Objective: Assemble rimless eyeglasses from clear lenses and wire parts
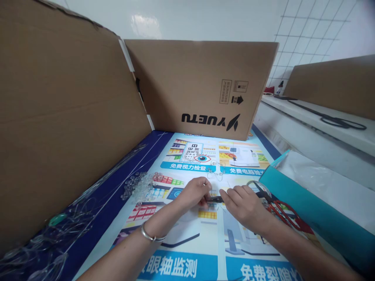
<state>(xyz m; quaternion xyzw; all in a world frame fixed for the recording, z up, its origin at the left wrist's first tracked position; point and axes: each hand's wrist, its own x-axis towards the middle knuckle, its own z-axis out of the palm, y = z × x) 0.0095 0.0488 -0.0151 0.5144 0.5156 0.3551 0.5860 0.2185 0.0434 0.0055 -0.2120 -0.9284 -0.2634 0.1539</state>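
Observation:
My left hand and my right hand meet over a printed poster mat, fingers pinched together. Between them they grip a small dark tool or part that I cannot name. A silver bracelet circles my left wrist. Just beyond the fingertips lies a thin wire eyeglass frame. A heap of several small clear plastic pieces sits to the left of my left hand. Red-handled scissors lie right of my right hand, partly hidden behind it.
Tall cardboard walls stand at the left and at the back, the back one printed YUETU upside down. Clear plastic bags pile at the near left. A teal box with plastic film lies right. A white ledge carries a black cable.

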